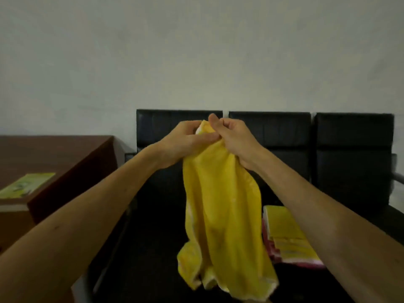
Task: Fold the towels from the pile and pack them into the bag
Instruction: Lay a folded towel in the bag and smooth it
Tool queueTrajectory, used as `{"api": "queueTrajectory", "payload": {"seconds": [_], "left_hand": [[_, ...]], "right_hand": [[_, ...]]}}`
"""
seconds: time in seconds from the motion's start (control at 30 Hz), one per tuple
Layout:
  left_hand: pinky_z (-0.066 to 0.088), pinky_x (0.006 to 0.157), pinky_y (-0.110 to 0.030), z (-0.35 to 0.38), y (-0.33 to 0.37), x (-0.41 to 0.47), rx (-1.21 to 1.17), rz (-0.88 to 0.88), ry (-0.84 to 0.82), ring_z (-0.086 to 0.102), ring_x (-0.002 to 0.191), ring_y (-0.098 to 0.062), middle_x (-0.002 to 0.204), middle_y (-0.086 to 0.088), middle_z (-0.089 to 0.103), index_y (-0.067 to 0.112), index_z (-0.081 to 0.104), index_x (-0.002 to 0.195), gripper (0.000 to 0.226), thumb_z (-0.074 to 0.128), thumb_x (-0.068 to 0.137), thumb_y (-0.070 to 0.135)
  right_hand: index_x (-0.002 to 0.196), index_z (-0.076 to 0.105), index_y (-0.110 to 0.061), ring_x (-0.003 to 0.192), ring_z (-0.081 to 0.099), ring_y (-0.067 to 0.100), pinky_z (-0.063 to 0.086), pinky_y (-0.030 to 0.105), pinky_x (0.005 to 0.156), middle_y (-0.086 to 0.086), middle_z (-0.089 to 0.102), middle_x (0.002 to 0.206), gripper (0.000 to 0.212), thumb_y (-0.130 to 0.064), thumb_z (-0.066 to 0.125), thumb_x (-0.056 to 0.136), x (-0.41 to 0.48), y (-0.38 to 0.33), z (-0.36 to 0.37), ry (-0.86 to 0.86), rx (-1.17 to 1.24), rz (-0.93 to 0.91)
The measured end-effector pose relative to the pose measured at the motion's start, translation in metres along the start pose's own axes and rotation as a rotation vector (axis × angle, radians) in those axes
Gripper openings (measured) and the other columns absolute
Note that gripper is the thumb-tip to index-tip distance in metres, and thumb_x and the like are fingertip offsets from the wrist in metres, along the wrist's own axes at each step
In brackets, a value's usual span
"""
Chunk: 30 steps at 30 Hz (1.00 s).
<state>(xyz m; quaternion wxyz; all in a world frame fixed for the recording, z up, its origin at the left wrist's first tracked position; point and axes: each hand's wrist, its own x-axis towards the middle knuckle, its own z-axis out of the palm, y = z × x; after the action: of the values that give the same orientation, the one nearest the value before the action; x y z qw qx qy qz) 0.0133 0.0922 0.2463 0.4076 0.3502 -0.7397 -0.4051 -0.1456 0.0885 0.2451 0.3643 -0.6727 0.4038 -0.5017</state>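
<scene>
A yellow towel [220, 215] hangs bunched in the air in front of the black seats. Both hands hold its top edge close together. My left hand [183, 143] grips the upper left of the cloth, thumb and fingers curled round it. My right hand [234, 136] pinches the top right beside it. A stack of folded towels [286, 232], yellow on top with pink underneath, lies on the seat to the right, partly behind my right forearm. No bag is in view.
A row of black padded seats [349, 149] stands against a pale wall. To the left is a brown wooden table [54, 154] with a green and yellow booklet [26, 185] on it. A metal armrest [397, 178] sticks out at the right.
</scene>
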Motion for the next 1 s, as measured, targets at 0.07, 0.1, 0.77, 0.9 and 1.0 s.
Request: {"api": "queueTrajectory", "payload": {"seconds": [0.07, 0.1, 0.77, 0.9, 1.0], "left_hand": [[0.060, 0.081, -0.032, 0.002, 0.028, -0.004, 0.100, 0.074, 0.046, 0.073, 0.093, -0.018, 0.104, -0.004, 0.075, 0.010, 0.069, 0.111, 0.027, 0.061, 0.097, 0.032], [0.060, 0.080, -0.032, 0.004, 0.039, -0.006, 0.129, 0.107, 0.077, 0.073, 0.092, -0.017, 0.101, -0.004, 0.075, 0.009, 0.069, 0.109, 0.030, 0.060, 0.097, 0.035], [0.048, 0.069, -0.016, -0.027, 0.046, -0.048, 0.219, 0.384, 0.531, 0.059, 0.078, 0.003, 0.082, 0.013, 0.064, 0.028, 0.065, 0.086, 0.017, 0.056, 0.100, 0.028], [0.044, 0.070, -0.015, -0.032, 0.024, -0.049, 0.306, 0.330, 0.566, 0.056, 0.080, 0.004, 0.085, 0.012, 0.060, 0.022, 0.063, 0.093, 0.015, 0.052, 0.102, 0.026], [0.041, 0.064, -0.008, -0.045, 0.003, -0.054, 0.344, 0.318, 0.637, 0.053, 0.075, 0.010, 0.085, 0.011, 0.057, 0.017, 0.059, 0.096, 0.014, 0.049, 0.103, 0.023]], "right_hand": [[0.080, 0.060, -0.012, 0.075, 0.061, 0.016, 0.055, 0.036, 0.078, 0.005, 0.063, 0.078, 0.051, -0.062, 0.056, 0.088, -0.004, -0.030, -0.006, 0.047, -0.084, -0.027], [0.080, 0.059, -0.013, 0.077, 0.062, 0.015, 0.054, 0.036, 0.080, 0.003, 0.064, 0.079, 0.051, -0.063, 0.053, 0.090, -0.008, -0.043, -0.007, 0.069, -0.115, -0.049], [0.123, 0.063, -0.023, 0.102, 0.069, 0.010, 0.056, 0.035, 0.094, -0.007, 0.071, 0.116, 0.048, -0.040, 0.077, 0.081, -0.098, -0.008, -0.013, -0.496, -0.367, 0.205], [0.119, 0.065, -0.023, 0.098, 0.070, 0.012, 0.055, 0.036, 0.093, -0.006, 0.072, 0.111, 0.053, -0.050, 0.079, 0.075, -0.096, -0.001, -0.016, -0.630, -0.598, 0.276], [0.103, 0.072, -0.020, 0.088, 0.072, 0.011, 0.057, 0.028, 0.080, -0.006, 0.076, 0.099, 0.050, -0.053, 0.077, 0.066, -0.081, -0.029, -0.046, -0.455, -0.546, 0.185]]}}
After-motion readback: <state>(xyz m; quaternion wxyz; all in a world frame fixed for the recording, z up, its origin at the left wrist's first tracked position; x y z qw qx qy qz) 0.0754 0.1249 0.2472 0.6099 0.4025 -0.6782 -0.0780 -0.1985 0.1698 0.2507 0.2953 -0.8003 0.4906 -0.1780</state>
